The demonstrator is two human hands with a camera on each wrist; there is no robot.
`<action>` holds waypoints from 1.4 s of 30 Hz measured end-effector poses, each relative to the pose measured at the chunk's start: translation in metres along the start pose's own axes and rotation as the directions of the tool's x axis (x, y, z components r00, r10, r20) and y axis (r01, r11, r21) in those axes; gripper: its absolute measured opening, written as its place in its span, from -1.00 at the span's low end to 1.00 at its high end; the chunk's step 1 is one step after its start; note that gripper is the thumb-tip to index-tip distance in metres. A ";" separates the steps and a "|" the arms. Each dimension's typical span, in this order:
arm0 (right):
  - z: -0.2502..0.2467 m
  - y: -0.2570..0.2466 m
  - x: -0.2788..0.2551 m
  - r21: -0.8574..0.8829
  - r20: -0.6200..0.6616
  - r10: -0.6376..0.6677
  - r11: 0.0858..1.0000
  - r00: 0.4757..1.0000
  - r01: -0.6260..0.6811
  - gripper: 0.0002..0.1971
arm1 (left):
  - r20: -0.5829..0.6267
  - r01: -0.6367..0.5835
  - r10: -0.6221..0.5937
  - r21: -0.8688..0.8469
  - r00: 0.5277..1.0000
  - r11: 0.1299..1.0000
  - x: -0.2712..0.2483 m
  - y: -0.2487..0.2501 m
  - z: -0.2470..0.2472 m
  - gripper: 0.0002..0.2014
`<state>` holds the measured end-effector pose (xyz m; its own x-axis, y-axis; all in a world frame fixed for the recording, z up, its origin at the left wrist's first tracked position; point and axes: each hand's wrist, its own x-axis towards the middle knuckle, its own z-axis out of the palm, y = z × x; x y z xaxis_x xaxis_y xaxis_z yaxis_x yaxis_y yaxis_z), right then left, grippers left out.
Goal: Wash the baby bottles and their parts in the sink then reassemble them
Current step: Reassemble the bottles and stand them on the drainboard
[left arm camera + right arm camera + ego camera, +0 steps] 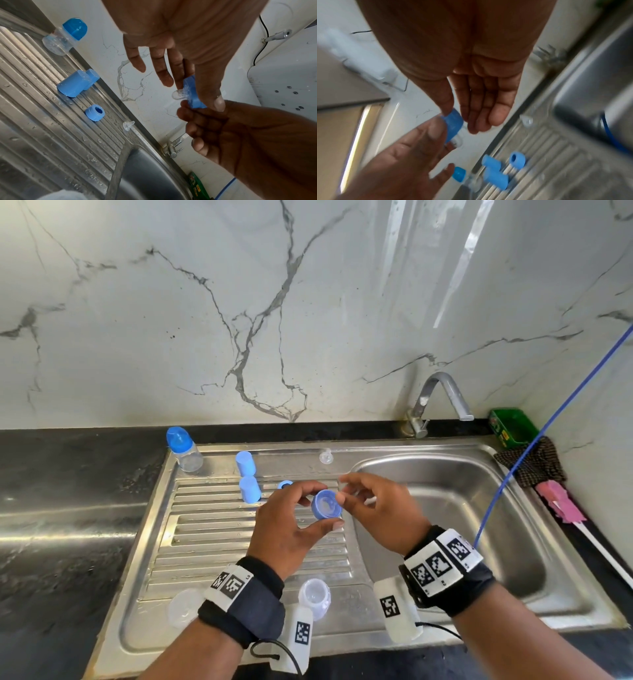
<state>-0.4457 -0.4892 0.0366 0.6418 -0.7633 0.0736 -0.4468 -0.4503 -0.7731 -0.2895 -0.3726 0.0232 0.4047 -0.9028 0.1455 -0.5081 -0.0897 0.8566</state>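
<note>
— Holding what, above the drainboard (205,529)?
— A blue collar ring (327,504) with a clear teat seated in it, pinched by the left hand (291,525); the right hand (380,508) grips its rim by thumb and fingertips.
— The rest?
— An assembled bottle (183,449) stands at the far left corner, two blue caps (247,474) nearby, two open bottles (314,597) at the near edge.

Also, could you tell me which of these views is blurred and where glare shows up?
Right wrist view: motion-blurred throughout, the blue collar soft-edged. Left wrist view: sharp, droplets crisp on the drainboard. Head view: sharp, bright glare streaks on the marble wall, edges bowed by the wide lens.
</note>
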 end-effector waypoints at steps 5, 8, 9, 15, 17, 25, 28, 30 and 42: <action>0.007 0.000 -0.003 0.445 0.182 0.142 0.870 0.973 -0.211 -0.84 | 0.022 -0.014 0.015 -0.056 1.000 0.998 0.001 0.000 0.001 -0.52; 0.008 0.002 -0.001 0.435 0.111 0.190 0.873 0.976 -0.219 -0.86 | 0.033 0.079 -0.076 -0.140 0.997 0.987 0.003 0.002 0.003 -0.53; 0.009 0.003 -0.001 0.414 0.093 0.199 0.883 0.976 -0.220 -0.88 | 0.030 0.111 -0.108 -0.167 0.994 0.980 0.004 0.002 0.003 -0.59; 0.014 0.007 -0.002 0.248 0.010 0.195 0.950 0.981 -0.191 -0.95 | 0.048 0.178 -0.173 -0.174 0.984 0.968 0.006 0.004 0.006 -0.84; 0.015 0.006 -0.003 0.268 0.014 0.195 0.944 0.981 -0.192 -0.95 | 0.024 0.192 -0.190 -0.166 0.981 0.967 0.006 0.004 0.007 -0.86; 0.017 -0.002 -0.008 0.377 0.138 0.216 0.891 0.967 -0.253 -0.86 | -0.026 0.204 -0.212 -0.185 0.977 0.961 0.005 0.004 0.011 -0.87; 0.018 0.000 -0.006 0.351 0.107 0.228 0.902 0.968 -0.251 -0.88 | 0.006 0.205 -0.207 -0.175 0.978 0.963 0.004 0.005 0.012 -0.84; 0.018 0.000 -0.007 0.325 0.099 0.223 0.914 0.970 -0.243 -0.87 | 0.003 0.212 -0.215 -0.163 0.977 0.964 0.004 0.003 0.012 -0.84; 0.023 -0.001 -0.007 -0.068 -0.054 0.062 0.995 0.997 -0.066 -0.87 | -0.011 0.223 -0.227 -0.152 0.974 0.963 0.006 0.003 0.015 -0.97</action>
<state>-0.4358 -0.4725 0.0227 0.5779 -0.8140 0.0595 -0.5298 -0.4296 -0.7313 -0.2997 -0.3849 0.0192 0.5178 -0.8542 -0.0475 -0.2838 -0.2239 0.9324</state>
